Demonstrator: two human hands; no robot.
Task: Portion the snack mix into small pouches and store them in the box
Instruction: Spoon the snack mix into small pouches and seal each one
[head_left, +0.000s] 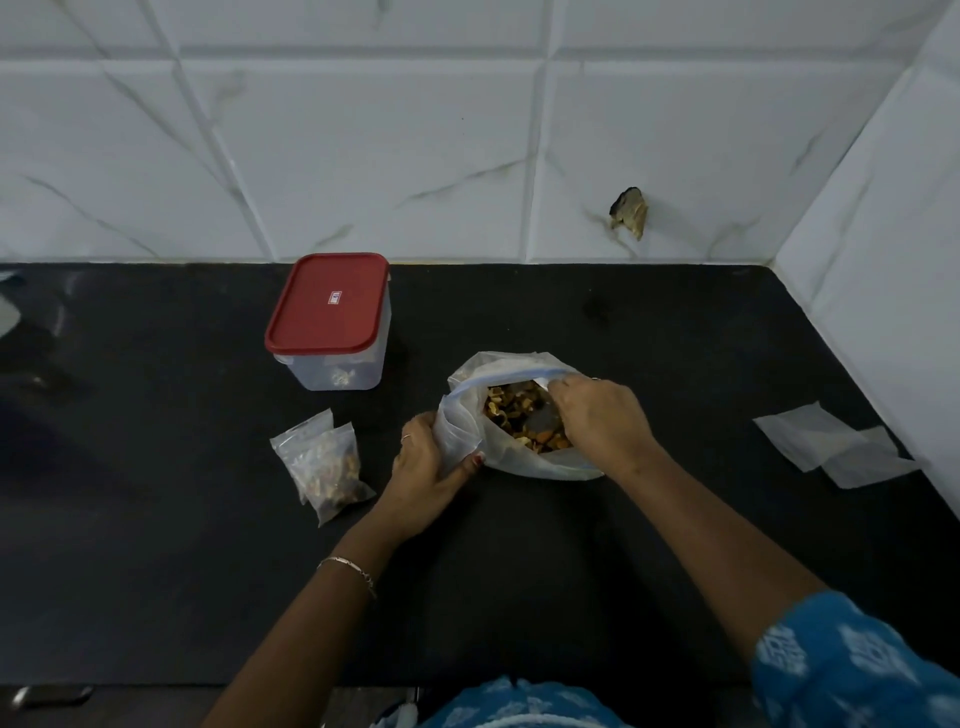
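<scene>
One large zip bag (462, 423) stands open on the black counter (675, 332), its mouth showing the snack mix (519, 415) inside. The left hand (426, 467) grips the bag's left side, thumb pressed on the near face and fingers wrapped behind the plastic. The right hand (597, 415) reaches over the bag's right rim with its fingers curled down at the mouth; whether they pinch the rim or hold mix cannot be told. Just left of the bag lie two filled pouches (327, 462), overlapping. Behind the bag and to its left stands the clear box (337, 366), its red lid (330, 304) on. Well to the bag's right lie flat empty pouches (831, 441).
</scene>
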